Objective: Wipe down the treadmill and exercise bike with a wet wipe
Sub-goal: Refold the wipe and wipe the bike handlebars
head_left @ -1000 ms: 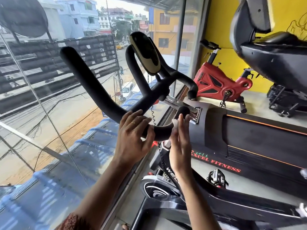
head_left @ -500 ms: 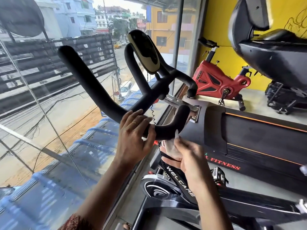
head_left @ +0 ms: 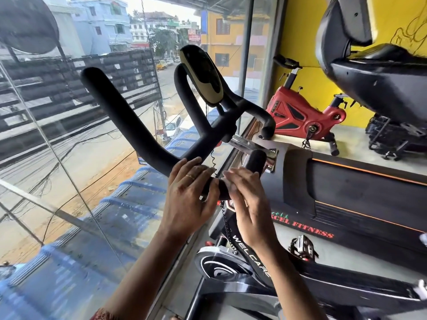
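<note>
1. At the floor's edge along the glass wall (head_left: 69, 181), the black exercise bike (head_left: 254, 257) stands with its handlebar (head_left: 143, 135) raised toward the camera.
2. The left hand (head_left: 189, 197) grips the near curve of the handlebar, fingers draped over the top and thumb tucked beneath.
3. The right hand (head_left: 249, 204) lies just beside it on the bar's right stub, fingers nearly straight and pressed flat against the padding.
4. A pale, blurred scrap under those fingertips appears to be the wet wipe (head_left: 229, 184); how much of it is there I cannot tell.
5. The bike's console (head_left: 203, 77) sits tilted above the middle of the handlebar, and a coiled cable (head_left: 227, 225) hangs below the hands.
6. The treadmill (head_left: 358, 192) lies just to the right of the bike, its dark deck edged in orange.
7. A pedal (head_left: 302, 247) shows between the bike's frame and the treadmill.
8. A red bike (head_left: 300, 116) stands beyond the treadmill, against the yellow wall.
</note>
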### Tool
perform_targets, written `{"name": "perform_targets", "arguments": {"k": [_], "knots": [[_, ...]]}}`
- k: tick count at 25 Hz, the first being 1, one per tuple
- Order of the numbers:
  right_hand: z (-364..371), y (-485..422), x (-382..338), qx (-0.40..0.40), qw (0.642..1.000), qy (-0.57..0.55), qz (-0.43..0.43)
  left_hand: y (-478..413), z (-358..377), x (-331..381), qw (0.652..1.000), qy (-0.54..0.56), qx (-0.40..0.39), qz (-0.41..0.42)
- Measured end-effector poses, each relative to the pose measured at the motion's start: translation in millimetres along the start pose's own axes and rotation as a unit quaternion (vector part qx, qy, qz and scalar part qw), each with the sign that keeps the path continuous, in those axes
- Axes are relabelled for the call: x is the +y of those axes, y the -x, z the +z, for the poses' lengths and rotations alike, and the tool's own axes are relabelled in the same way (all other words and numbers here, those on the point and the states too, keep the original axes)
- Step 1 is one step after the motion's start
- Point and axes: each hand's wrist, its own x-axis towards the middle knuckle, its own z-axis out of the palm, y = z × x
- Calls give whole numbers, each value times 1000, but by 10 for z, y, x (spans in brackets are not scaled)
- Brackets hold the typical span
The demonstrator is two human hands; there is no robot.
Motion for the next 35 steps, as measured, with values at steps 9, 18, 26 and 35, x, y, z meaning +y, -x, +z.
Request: {"name": "perform_targets", "arguments": {"k": [9,18,26,35], "knots": [[-59,-258,108,-9,992,-36,122,6,-19,6,1000,-7,-14,-8],[-68,-426,378,31,992,-23,122,8,-34,29,1000,-13,-16,-5],[233,211,130,57,987,127,-77,20,-196,-265,991,-15,-73,109],[525,69,-260,79,963,238,-96,-148,-449,-781,992,-69,-33,101]]}}
